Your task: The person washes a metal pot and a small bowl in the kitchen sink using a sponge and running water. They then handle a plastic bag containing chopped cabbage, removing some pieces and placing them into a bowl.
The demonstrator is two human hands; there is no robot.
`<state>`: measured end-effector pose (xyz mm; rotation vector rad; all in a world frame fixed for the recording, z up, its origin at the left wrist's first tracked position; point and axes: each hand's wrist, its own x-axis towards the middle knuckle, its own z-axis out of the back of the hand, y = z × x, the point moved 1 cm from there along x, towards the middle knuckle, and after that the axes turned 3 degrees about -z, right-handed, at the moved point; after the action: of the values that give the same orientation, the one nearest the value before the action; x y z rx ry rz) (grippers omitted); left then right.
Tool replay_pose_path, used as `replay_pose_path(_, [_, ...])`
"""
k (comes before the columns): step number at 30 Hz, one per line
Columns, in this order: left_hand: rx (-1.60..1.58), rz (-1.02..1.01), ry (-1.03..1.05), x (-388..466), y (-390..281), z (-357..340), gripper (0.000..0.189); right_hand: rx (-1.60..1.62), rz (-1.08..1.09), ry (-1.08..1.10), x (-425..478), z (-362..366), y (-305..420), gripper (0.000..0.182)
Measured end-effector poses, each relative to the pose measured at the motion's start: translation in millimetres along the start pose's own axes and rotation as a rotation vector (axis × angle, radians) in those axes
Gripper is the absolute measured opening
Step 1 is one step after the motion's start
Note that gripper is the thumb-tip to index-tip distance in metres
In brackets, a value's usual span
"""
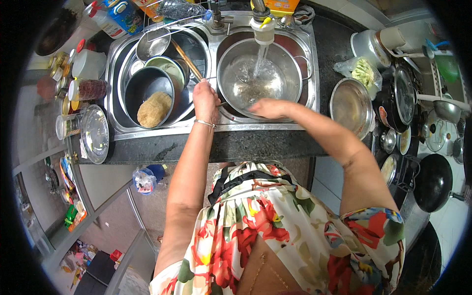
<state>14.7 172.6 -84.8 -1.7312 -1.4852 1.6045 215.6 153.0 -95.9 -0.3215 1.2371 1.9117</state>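
Water runs from the faucet (262, 33) into a round stainless steel pot (297, 77) in the right sink basin. My right hand (271, 108) is at the pot's near rim, slightly blurred, its fingertips over the inside; whether it grips anything is unclear. Between the two basins my left hand (206, 100) is closed around thin utensils, among them wooden chopsticks (188, 61) pointing up and left. In the left basin, a dark pot (131, 97) holds a tan loofah sponge (155, 109). Bowls, one with a green rim (167, 66), and a small metal bowl (153, 44) lie beyond it.
A metal basin (350, 107) and a bag of cut cabbage (363, 73) stand on the right counter, beside lidded pots and a stove. Jars (88, 89) and a clear lid (94, 133) line the left side. A wire rack (177, 20) and bottles stand behind the sink.
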Motion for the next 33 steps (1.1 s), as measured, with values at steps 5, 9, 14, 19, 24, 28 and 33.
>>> replay_pose_path(5, [0.017,-0.004,0.038,-3.1,0.2,3.0,0.023,0.672,0.165,-0.846,71.9,-6.7,40.7,0.049])
replay_pose_path(9, [0.047,-0.017,0.053,-6.3,2.8,3.9,0.023,0.281,0.047,-1.305,97.1,40.7,46.4,0.049])
replay_pose_path(14, [0.059,-0.041,0.034,-10.0,7.5,8.3,0.024,0.36,-0.475,-1.098,71.3,105.5,-1.3,0.038])
replay_pose_path(19, [-0.004,-0.01,0.026,-11.4,5.0,4.8,0.025,-0.58,-0.396,-1.097,0.8,99.3,-59.2,0.018])
replay_pose_path(24, [-0.028,-0.02,0.022,-7.1,8.5,7.7,0.025,-0.566,-0.441,-1.09,-44.6,84.5,-64.6,0.018])
replay_pose_path(28, [-0.029,-0.019,0.044,-8.2,6.5,8.1,0.025,-0.543,-0.411,-1.253,-63.3,106.5,-65.2,0.017])
replay_pose_path(33, [-0.022,-0.002,0.037,-5.0,7.4,10.4,0.025,-0.341,-0.313,-1.063,-47.9,89.1,-106.7,0.032])
